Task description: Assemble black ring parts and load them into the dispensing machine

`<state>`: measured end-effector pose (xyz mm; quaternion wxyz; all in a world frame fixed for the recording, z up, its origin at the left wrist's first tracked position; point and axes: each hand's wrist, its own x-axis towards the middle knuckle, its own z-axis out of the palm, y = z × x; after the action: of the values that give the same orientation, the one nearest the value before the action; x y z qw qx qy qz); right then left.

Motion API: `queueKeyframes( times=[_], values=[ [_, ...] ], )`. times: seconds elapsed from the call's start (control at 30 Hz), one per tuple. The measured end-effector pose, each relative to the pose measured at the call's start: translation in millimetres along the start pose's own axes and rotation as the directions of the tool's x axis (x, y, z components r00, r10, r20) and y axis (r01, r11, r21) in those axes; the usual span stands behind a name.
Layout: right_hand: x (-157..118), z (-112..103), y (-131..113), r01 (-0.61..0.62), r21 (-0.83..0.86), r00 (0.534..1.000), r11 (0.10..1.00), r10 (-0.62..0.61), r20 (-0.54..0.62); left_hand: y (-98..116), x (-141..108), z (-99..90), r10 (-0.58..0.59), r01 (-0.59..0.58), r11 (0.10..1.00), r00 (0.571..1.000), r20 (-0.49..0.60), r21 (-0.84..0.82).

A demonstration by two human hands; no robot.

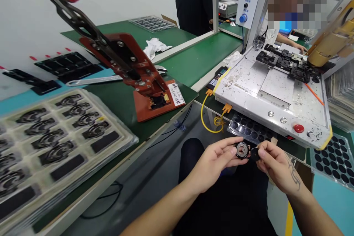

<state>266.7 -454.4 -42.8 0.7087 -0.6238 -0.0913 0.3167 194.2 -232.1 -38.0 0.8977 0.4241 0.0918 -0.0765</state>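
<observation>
My left hand (218, 160) holds a small black part with a silver ring (242, 150) between thumb and fingers, above my lap. Right beside it, my right hand (272, 158) pinches a small black round piece (254, 153), its thumb on the near face. The two pieces are side by side; whether they are joined I cannot tell. Behind my hands, a clear sheet of black discs (249, 127) lies partly under the front edge of the white machine (249, 88).
On the left, a red lever press (149, 81) stands beside a stack of trays (80, 99) with black parts. A wrench (95, 80) lies behind. Yellow cable (203, 116) hangs at the machine. More black discs (332, 158) lie right. A person in black (192, 2) stands at the back.
</observation>
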Motion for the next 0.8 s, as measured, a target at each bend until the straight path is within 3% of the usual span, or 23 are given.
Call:
queueKeyframes(
  times=[0.17,0.33,0.43,0.8],
  values=[
    [1.6,1.4,2.0,0.046,-0.018,0.998,0.999,-0.046,-0.036,-0.8,-1.5,0.1,0.002,-0.002,1.000,1.000,0.014,0.001],
    [6.5,14.1,-12.4,0.197,-0.288,0.973,0.937,-0.223,-0.059,-0.5,-3.4,3.5,0.050,-0.051,0.996,0.999,0.009,0.079],
    [6.6,22.4,-19.1,0.227,-0.379,0.967,0.897,-0.253,-0.020,-0.8,-4.5,6.4,0.062,-0.064,0.993,0.998,0.017,0.102],
    [4.0,27.8,-12.3,0.255,-0.375,0.961,0.891,-0.277,-0.004,-6.3,-4.6,10.9,0.079,-0.083,0.987,0.996,0.036,0.135]
  ],
)
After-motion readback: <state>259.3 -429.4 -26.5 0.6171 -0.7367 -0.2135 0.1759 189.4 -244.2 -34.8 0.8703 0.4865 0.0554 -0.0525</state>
